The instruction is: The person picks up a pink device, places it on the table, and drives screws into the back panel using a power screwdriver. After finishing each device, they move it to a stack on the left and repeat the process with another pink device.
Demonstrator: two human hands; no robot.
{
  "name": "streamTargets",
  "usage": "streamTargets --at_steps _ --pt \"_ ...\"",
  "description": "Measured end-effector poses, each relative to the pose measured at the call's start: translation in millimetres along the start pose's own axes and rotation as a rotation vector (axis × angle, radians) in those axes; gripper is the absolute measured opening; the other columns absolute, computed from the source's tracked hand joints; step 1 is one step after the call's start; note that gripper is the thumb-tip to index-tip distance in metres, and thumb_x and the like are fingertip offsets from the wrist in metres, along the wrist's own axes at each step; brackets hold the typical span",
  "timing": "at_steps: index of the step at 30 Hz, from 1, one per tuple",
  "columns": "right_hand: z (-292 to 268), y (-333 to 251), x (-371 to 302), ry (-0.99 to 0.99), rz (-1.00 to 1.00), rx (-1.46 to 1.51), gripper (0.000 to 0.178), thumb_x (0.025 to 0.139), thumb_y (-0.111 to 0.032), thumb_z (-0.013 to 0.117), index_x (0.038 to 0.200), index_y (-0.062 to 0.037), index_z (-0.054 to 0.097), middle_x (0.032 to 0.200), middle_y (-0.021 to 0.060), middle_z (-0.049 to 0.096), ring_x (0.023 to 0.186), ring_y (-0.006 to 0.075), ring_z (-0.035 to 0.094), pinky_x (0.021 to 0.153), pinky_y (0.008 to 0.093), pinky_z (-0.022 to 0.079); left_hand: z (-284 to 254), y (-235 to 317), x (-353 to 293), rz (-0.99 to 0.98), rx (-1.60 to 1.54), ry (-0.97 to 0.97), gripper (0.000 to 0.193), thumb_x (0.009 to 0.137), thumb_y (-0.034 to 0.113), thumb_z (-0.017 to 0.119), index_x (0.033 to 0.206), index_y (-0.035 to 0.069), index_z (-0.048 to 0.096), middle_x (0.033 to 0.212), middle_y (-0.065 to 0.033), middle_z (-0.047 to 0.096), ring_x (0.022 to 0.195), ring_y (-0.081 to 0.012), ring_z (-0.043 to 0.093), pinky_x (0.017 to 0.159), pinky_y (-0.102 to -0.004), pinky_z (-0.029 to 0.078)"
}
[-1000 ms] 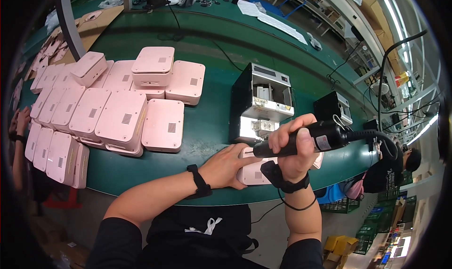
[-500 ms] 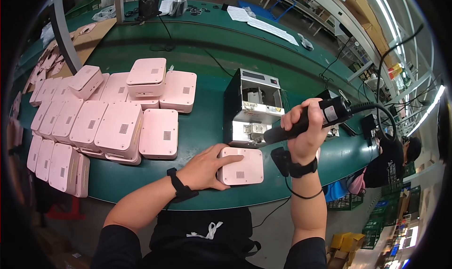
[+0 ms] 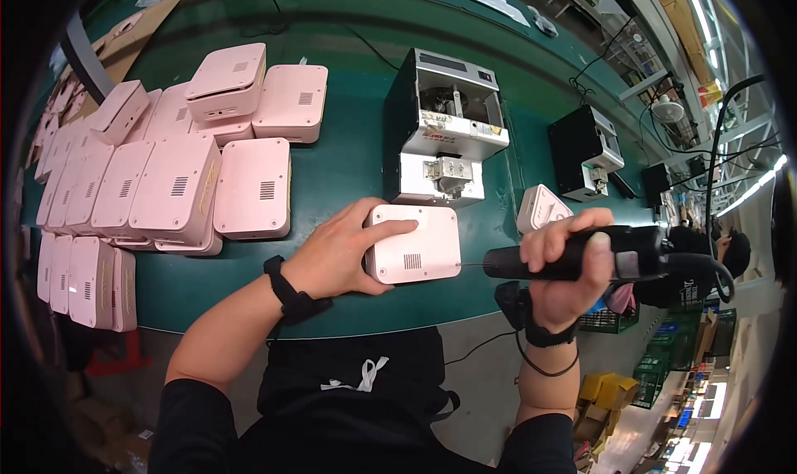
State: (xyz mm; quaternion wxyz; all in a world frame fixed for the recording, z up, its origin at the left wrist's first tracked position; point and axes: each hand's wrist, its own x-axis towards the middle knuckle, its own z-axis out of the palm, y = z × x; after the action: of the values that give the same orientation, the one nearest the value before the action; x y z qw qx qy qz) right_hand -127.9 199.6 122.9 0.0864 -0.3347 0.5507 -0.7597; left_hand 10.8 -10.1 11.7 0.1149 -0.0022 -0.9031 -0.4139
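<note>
A pale pink plastic box with a slotted vent and corner holes lies on the green table in front of me. My left hand grips its left side, the thumb stretched over the top. Wrapped around a black corded electric screwdriver is my right hand. Its thin bit points left and meets the box's lower right corner; whether it sits in a screw head is too small to tell. Both wrists wear black straps.
Just beyond the box stands a silver and black screw feeder. Stacked pink boxes fill the table's left side. Past my right hand are another pink box and a second black machine. The screwdriver's cable loops at right.
The screwdriver has come down from its raised, tilted position, its bit now at the box's corner. My left hand still holds the box. The view has shifted, uncovering the pink box at right.
</note>
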Motion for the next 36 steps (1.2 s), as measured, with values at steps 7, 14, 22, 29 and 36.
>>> streamTargets --at_steps 7,14,22,29,36 --pt "-6.4 16.0 -6.2 -0.017 0.023 0.063 0.032 0.099 -0.041 0.047 0.097 -0.0101 0.042 0.067 0.0038 0.049 0.050 0.0141 0.045 0.055 0.0321 0.042 -0.3 0.0 -0.5 -0.006 0.000 0.000 0.079 0.060 0.020 0.087 0.134 0.023 0.059 0.130 -0.0113 0.050 0.122 -0.0323 0.053 0.104 -0.0412 0.046" --pt "3.9 4.2 9.8 -0.068 0.011 0.076 0.031 0.099 -0.040 0.048 0.100 -0.0089 0.046 0.067 0.0038 0.049 0.050 0.0147 0.046 0.054 0.0326 0.043 -2.3 -0.4 -1.0 0.001 0.017 0.000 0.079 0.060 0.020 0.087 0.134 0.023 0.059 0.131 -0.0115 0.049 0.123 -0.0325 0.052 0.104 -0.0417 0.046" --pt "36.3 18.8 69.8 0.018 -0.140 0.054 0.030 0.100 -0.037 0.047 0.103 -0.0080 0.049 0.066 0.0040 0.048 0.051 0.0157 0.046 0.055 0.0338 0.043 -3.8 3.1 -1.2 -0.005 0.017 -0.007 0.078 0.061 0.021 0.086 0.135 0.023 0.059 0.132 -0.0119 0.048 0.124 -0.0331 0.051 0.105 -0.0420 0.045" --pt "32.5 8.9 52.0 -0.023 0.007 0.059 0.030 0.100 -0.038 0.047 0.101 -0.0075 0.048 0.065 0.0040 0.048 0.051 0.0157 0.047 0.055 0.0337 0.043 -1.8 -1.1 -1.9 -0.013 -0.007 -0.025 0.081 0.061 0.025 0.088 0.136 0.027 0.057 0.133 -0.0139 0.048 0.124 -0.0351 0.051 0.103 -0.0432 0.046" --pt "35.3 -11.6 1.2 -0.150 0.021 0.144 0.036 0.098 -0.043 0.049 0.100 -0.0072 0.045 0.065 0.0046 0.049 0.050 0.0155 0.047 0.054 0.0334 0.043 -0.2 -6.2 -0.2 0.002 0.001 -0.002 0.081 0.060 0.023 0.088 0.135 0.025 0.058 0.133 -0.0141 0.048 0.122 -0.0350 0.052 0.103 -0.0421 0.046"
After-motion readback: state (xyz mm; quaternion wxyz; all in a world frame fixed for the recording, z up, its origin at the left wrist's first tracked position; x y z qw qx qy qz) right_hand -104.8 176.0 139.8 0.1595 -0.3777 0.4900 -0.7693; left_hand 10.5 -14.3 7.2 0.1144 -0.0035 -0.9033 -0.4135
